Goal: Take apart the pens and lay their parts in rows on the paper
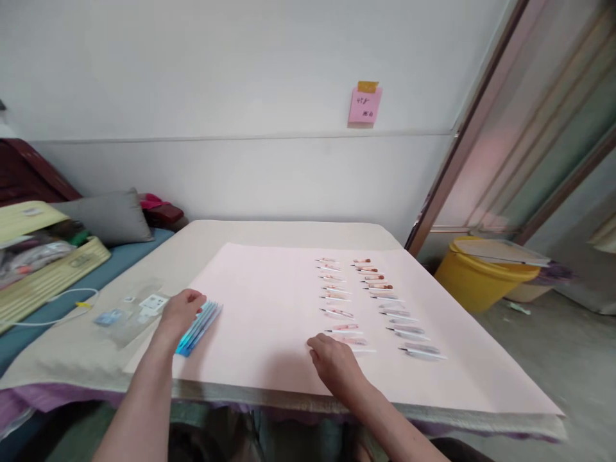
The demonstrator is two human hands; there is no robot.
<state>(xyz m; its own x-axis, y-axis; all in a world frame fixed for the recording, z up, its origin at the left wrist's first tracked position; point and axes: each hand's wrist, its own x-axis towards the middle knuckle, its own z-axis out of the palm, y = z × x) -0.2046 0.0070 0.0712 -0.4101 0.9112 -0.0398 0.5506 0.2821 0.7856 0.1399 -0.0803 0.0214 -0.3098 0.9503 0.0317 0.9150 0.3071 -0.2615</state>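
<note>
While our left hand (180, 311) adjoins the blue pens (198, 328) on the pink sheet (269, 289), our right hand (333, 360) adjoins the nearest pink pens (355, 341); we cannot tell whether their curled fingers grip anything.

We see slim blue sticks (199, 328) bunched aslant at eight o'clock; pens (380, 287) lie in two columns, four to five o'clock.

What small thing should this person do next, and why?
Perhaps the left hand should draw one pen from the blue pens: it is right at them, and they lie bunched together, while the other pens are spread out in two columns.
</note>
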